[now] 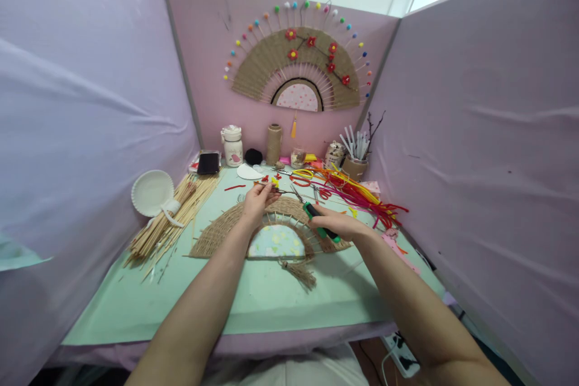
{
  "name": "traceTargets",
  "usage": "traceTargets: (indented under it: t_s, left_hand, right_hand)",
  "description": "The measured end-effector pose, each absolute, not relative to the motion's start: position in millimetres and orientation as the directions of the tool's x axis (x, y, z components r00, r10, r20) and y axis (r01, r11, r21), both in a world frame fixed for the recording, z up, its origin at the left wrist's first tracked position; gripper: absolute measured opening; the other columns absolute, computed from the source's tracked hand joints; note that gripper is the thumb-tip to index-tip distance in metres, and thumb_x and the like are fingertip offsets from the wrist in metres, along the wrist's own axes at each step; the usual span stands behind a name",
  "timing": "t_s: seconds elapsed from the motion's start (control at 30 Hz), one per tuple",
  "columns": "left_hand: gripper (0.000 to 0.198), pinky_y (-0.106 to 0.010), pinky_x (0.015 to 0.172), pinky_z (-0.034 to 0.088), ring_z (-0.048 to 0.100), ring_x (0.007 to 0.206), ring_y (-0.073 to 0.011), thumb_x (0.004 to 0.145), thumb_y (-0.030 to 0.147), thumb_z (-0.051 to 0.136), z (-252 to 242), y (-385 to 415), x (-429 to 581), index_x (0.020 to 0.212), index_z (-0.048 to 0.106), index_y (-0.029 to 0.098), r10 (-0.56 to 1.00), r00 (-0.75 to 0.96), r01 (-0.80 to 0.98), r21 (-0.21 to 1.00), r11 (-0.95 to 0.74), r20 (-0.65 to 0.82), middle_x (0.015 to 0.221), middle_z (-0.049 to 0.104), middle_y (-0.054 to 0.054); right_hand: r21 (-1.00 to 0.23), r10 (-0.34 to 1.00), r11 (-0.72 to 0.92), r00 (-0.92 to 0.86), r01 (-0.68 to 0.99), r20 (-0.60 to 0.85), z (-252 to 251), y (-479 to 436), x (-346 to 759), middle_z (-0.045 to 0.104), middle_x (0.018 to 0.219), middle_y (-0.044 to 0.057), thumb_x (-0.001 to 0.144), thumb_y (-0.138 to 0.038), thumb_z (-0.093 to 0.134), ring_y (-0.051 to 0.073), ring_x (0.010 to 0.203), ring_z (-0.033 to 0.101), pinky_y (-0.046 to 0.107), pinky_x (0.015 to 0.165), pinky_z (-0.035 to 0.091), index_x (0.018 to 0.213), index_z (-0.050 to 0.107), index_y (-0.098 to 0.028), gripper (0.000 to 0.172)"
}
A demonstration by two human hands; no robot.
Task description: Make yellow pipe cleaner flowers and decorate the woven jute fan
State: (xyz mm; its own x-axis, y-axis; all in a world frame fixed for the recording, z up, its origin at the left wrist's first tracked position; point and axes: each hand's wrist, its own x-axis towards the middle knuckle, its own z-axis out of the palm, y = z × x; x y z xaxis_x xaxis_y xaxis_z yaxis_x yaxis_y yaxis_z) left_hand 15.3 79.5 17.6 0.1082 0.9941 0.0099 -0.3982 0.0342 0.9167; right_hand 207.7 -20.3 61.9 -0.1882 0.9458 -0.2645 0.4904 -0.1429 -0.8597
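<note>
My left hand (259, 200) pinches a thin dark twig (287, 192) above the woven fan on the table. Small yellow and red pieces lie just beyond those fingers. Closed around the green and black handles of a pair of long-nose pliers (312, 212) is my right hand (338, 223). The pliers' jaws point up and left, close to the twig's right end; whether they touch it I cannot tell. Below both hands lies the woven fan (217, 230), with a blue floral half-round (277, 242) at its centre and a twine tassel (299, 275). My left forearm covers part of the fan.
Bundled sticks (174, 217) and a white plate (152, 193) are at the left. Coloured pipe cleaners (353, 188) and red scissors (324, 193) lie right. Along the back stand a white jar (233, 148), a twine spool (274, 145) and a pot of glue sticks (355, 164), below a decorated fan (262, 72).
</note>
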Motion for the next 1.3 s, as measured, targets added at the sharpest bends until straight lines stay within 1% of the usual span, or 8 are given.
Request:
traceTargets:
  t_s: [0.23,0.47,0.63,0.73,0.9,1.0,1.1,1.3]
  left_hand:
    - [0.015,-0.028,0.077,0.055,0.067,0.069,-0.0115,0.081,0.024,0.060,16,80,16,0.088,0.063,0.011,0.990,0.137,-0.402,0.915,0.040,0.017,0.076,0.068,-0.006]
    - [0.013,-0.022,0.070,0.054,0.066,0.068,-0.0108,0.084,0.020,0.055,15,80,17,0.087,0.062,0.009,0.987,0.161,-0.397,0.915,0.080,-0.016,0.077,0.066,-0.007]
    - [0.020,-0.022,0.066,0.054,0.067,0.067,-0.0112,0.088,0.027,0.050,19,79,16,0.097,0.060,0.013,0.991,0.128,-0.411,0.907,0.093,-0.044,0.083,0.064,-0.005]
    - [0.022,-0.023,0.066,0.053,0.067,0.067,-0.0116,0.088,0.030,0.049,20,79,15,0.100,0.059,0.014,0.993,0.110,-0.411,0.908,0.088,-0.046,0.084,0.063,-0.005]
    - [0.023,-0.025,0.071,0.053,0.067,0.072,-0.0128,0.085,0.032,0.055,19,79,15,0.096,0.060,0.013,0.991,0.137,-0.410,0.910,0.063,-0.007,0.084,0.064,-0.006]
    - [0.021,-0.026,0.073,0.053,0.067,0.070,-0.0120,0.080,0.030,0.061,17,80,15,0.091,0.062,0.012,0.991,0.137,-0.399,0.916,0.048,0.007,0.083,0.065,-0.006]
    - [0.018,-0.027,0.073,0.054,0.066,0.068,-0.0112,0.079,0.027,0.062,15,81,15,0.084,0.063,0.010,0.993,0.121,-0.393,0.918,0.041,0.008,0.080,0.066,-0.007]
    - [0.014,-0.027,0.071,0.055,0.066,0.068,-0.0118,0.081,0.024,0.060,9,82,16,0.080,0.063,0.010,0.991,0.131,-0.404,0.914,0.043,0.011,0.075,0.066,-0.006]
  right_hand:
    - [-0.885,0.949,-0.113,-0.215,0.451,-0.231,59,-18,206,0.051,0.072,-0.003,0.067,-0.024,0.052,0.013,0.067,0.043,0.023,0.058,0.034,0.094,0.055,-0.021,0.027]
    - [-0.881,0.944,-0.126,-0.219,0.456,-0.248,58,-17,207,0.050,0.071,-0.004,0.064,-0.023,0.053,0.011,0.064,0.043,0.021,0.053,0.034,0.093,0.054,-0.022,0.029]
    - [-0.883,0.892,-0.296,-0.226,0.363,-0.392,62,-15,210,0.050,0.068,-0.004,0.063,-0.025,0.055,0.010,0.057,0.045,0.020,0.048,0.035,0.094,0.049,-0.023,0.032]
    - [-0.875,0.869,-0.370,-0.217,0.312,-0.444,67,-16,210,0.051,0.068,-0.003,0.062,-0.024,0.055,0.010,0.055,0.046,0.020,0.045,0.036,0.090,0.047,-0.023,0.029]
    - [-0.868,0.869,-0.387,-0.193,0.311,-0.456,72,-19,209,0.052,0.068,-0.002,0.063,-0.022,0.054,0.010,0.056,0.047,0.018,0.045,0.036,0.083,0.045,-0.021,0.023]
    - [-0.872,0.877,-0.356,-0.202,0.337,-0.436,72,-19,209,0.050,0.065,-0.004,0.063,-0.023,0.055,0.009,0.053,0.044,0.017,0.043,0.034,0.084,0.045,-0.022,0.023]
    - [-0.874,0.876,-0.345,-0.217,0.344,-0.431,71,-18,209,0.048,0.064,-0.005,0.062,-0.023,0.056,0.008,0.052,0.043,0.017,0.042,0.033,0.085,0.045,-0.023,0.024]
    - [-0.889,0.875,-0.352,-0.234,0.293,-0.424,70,-17,211,0.052,0.071,-0.003,0.059,-0.023,0.057,0.008,0.054,0.046,0.017,0.042,0.033,0.087,0.046,-0.021,0.030]
